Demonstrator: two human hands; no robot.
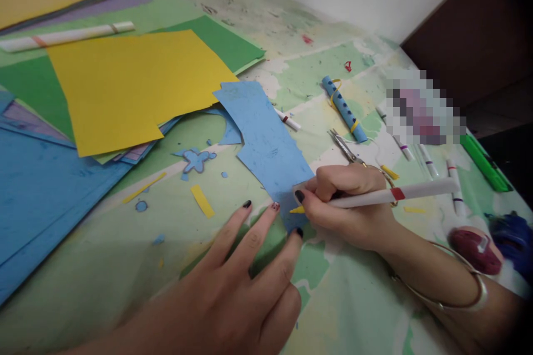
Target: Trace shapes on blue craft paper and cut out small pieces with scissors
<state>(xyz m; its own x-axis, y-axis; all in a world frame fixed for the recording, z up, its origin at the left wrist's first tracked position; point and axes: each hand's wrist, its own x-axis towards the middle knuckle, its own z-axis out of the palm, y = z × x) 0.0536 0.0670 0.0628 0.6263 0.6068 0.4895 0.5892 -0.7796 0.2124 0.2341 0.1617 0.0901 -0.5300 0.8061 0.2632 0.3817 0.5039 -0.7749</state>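
A notched blue paper cutout [266, 136] lies at the frame's centre. Right of centre, the right hand [353, 205] is closed around a white felt-tip marker [370, 198], yellow tip at the cutout's lower end. Bottom centre, the left hand [245, 283] spreads its fingers beside that end. Scissors [345, 147] lie above the right hand.

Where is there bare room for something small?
Mostly bare patterned green tablecloth lies between the left hand and right forearm, and between that hand and the large blue paper sheets. Crowded: around the silver metal scissors and slim white markers.
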